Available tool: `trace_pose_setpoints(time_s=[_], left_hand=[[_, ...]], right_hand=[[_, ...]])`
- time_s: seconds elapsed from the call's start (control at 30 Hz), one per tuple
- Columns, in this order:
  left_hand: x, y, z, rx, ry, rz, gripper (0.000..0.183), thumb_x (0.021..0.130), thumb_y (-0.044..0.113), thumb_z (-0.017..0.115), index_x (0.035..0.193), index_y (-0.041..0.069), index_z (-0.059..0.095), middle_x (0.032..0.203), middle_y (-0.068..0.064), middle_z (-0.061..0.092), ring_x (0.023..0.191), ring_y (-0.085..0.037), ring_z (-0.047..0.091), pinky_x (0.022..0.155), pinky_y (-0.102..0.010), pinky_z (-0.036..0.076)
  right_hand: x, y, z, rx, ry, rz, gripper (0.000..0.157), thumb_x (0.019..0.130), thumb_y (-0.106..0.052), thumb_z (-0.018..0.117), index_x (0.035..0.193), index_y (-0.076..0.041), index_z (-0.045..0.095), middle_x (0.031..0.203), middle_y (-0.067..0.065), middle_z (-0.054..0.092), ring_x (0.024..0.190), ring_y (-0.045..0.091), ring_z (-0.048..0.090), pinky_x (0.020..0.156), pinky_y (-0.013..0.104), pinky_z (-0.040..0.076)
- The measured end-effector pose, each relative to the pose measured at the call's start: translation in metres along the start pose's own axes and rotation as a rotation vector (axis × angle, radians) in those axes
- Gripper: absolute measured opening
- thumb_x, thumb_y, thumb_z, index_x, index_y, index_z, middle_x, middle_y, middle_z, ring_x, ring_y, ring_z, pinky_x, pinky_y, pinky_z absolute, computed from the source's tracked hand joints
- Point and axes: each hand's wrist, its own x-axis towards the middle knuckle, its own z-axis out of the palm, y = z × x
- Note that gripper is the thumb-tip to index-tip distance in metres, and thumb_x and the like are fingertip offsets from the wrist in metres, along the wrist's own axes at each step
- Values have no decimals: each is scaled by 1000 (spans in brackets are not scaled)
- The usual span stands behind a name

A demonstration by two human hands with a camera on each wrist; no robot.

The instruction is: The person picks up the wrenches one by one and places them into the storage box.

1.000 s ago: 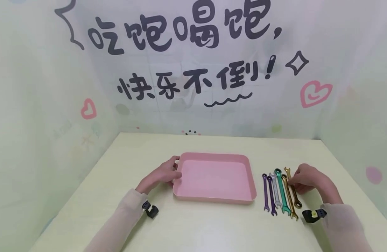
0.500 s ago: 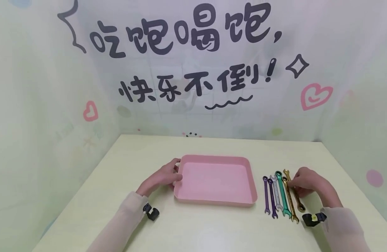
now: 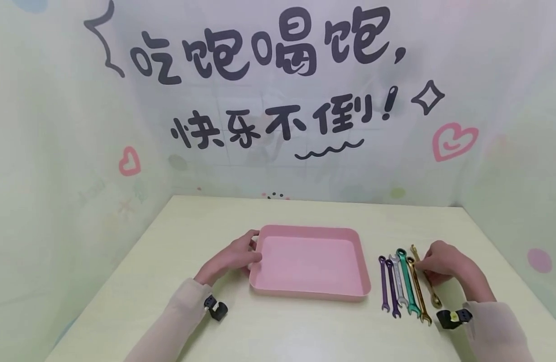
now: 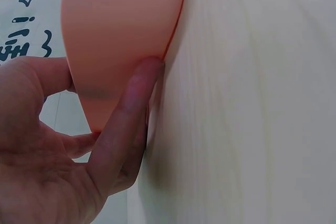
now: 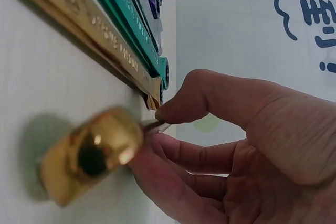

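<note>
Head view: left hand (image 3: 237,255) grips tray (image 3: 309,261), right hand (image 3: 445,262) pinches gold wrench (image 3: 432,290), long axis slanting, ring end (image 3: 436,302) nearest.

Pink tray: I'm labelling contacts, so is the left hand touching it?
Touching. The left wrist view shows the left hand gripping the pink tray, one finger against its outer wall.

Narrow gap between pink tray (image 3: 307,264) and wrenches (image 3: 407,282).

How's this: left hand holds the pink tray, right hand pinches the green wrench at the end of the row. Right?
Wrong colour: the right hand pinches a gold wrench, as the right wrist view shows. The left hand does hold the pink tray.
</note>
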Motion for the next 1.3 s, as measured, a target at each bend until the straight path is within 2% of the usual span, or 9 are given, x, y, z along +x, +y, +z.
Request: trace_pose_setpoints(time_s=[0.13, 0.4, 0.5, 0.63, 0.73, 0.97, 1.3], left_hand=[[-3, 5, -2, 2, 1, -1, 79, 85, 10, 63, 158, 10, 33, 121, -17, 57, 82, -24, 64, 61, -36, 62], [-2, 6, -1, 3, -4, -10, 82, 85, 10, 63, 160, 10, 31, 123, -18, 57, 84, -24, 64, 62, -37, 62], [-3, 6, -2, -1, -9, -12, 85, 85, 9, 63, 162, 12, 27, 125, -19, 56, 86, -25, 64, 64, -37, 62], [-6, 9, -3, -7, -21, 12, 91, 85, 6, 62, 165, 21, 21, 133, -21, 52, 87, -26, 64, 64, -38, 63], [-7, 10, -2, -4, -29, 26, 87, 87, 4, 62, 163, 25, 24, 139, -22, 49, 87, -26, 65, 64, -39, 63], [-8, 6, 0, -2, -23, 7, 72, 87, 5, 63, 154, 17, 38, 140, -21, 50, 87, -24, 66, 64, -38, 64], [-6, 6, 0, -3, -28, 14, 72, 87, 6, 62, 154, 17, 37, 141, -21, 49, 85, -25, 67, 64, -37, 63]], right_hand=[[1, -2, -4, -28, 12, 6, 24, 93, -16, 66, 93, 8, 62, 74, 10, 64, 62, 17, 64, 57, 31, 59], [4, 3, -9, -28, 23, 0, 27, 93, -15, 63, 98, 12, 67, 78, 10, 67, 64, 16, 64, 60, 31, 60], [4, 4, -12, 10, 39, -10, 28, 94, -14, 62, 98, 13, 67, 78, 11, 68, 64, 16, 65, 62, 32, 62], [4, 2, -16, 89, 57, -51, 31, 96, -12, 59, 105, 17, 65, 82, 12, 70, 66, 16, 68, 65, 35, 65], [4, 0, -17, 146, 57, -89, 33, 98, -11, 56, 110, 19, 63, 86, 14, 71, 68, 18, 71, 66, 37, 65], [5, -10, -8, 252, 30, -121, 33, 103, -14, 52, 116, 16, 56, 95, 15, 69, 76, 19, 71, 69, 38, 66], [2, -36, -5, 336, 71, -214, 34, 103, -13, 52, 121, 17, 52, 97, 15, 68, 77, 17, 70, 71, 39, 66]])
